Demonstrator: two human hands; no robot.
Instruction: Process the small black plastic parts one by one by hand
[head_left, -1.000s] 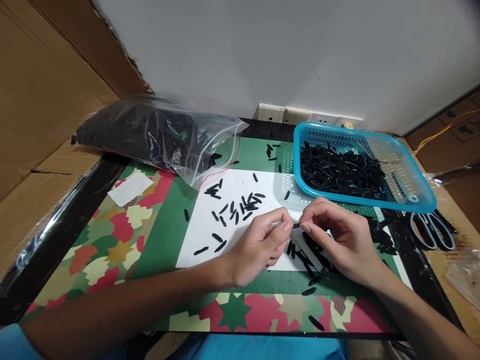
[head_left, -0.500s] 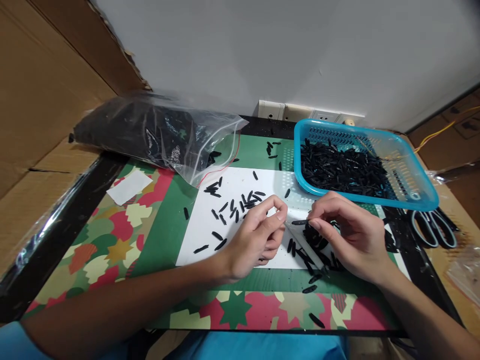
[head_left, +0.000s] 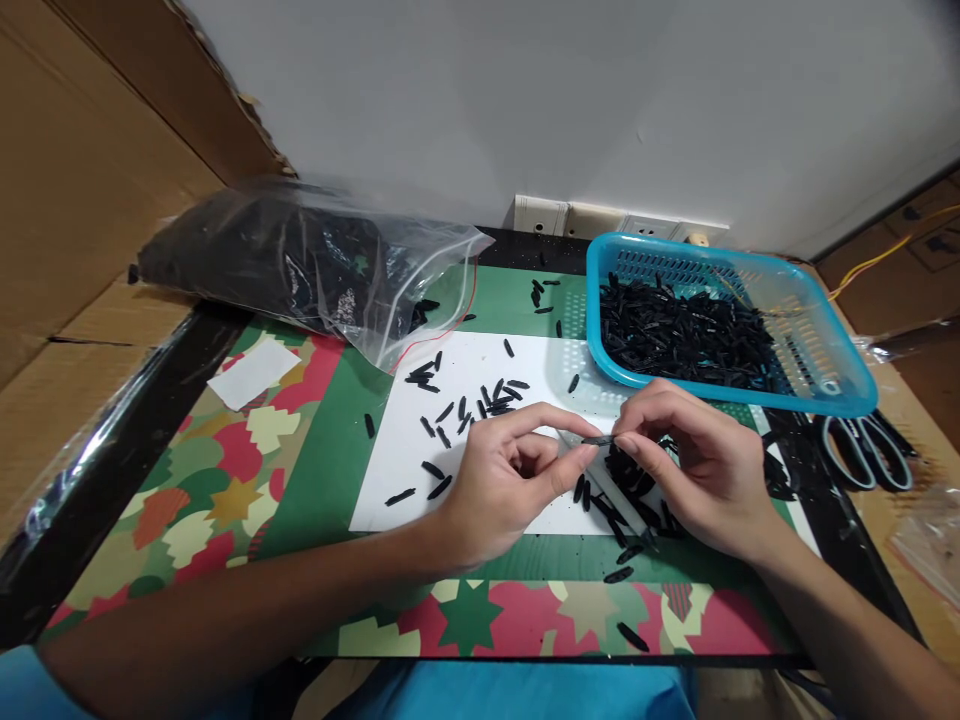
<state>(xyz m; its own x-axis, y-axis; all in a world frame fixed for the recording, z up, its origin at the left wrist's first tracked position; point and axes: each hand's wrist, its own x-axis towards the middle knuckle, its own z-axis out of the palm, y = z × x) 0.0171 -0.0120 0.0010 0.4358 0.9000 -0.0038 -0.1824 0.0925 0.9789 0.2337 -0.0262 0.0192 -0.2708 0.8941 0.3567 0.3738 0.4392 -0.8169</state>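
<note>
Between my two hands is a small, dark, elongated piece. My left hand pinches its left end with thumb and forefinger. The thumb and forefinger of my right hand are closed on its right end. Several similar black pieces lie scattered on the white sheet, and a denser pile sits beside and partly under my right hand. A thin translucent stick-like object lies just below the held piece.
A blue basket of black pieces stands at the back right, with scissors beside it. At the back left lies a clear zip bag with dark contents. A white paper scrap rests on the patterned sheet. Wall sockets are behind.
My left hand has opened out from its curled pose and moved slightly right, and its thumb and forefinger have taken hold of the piece's left end. My right hand has barely moved.
</note>
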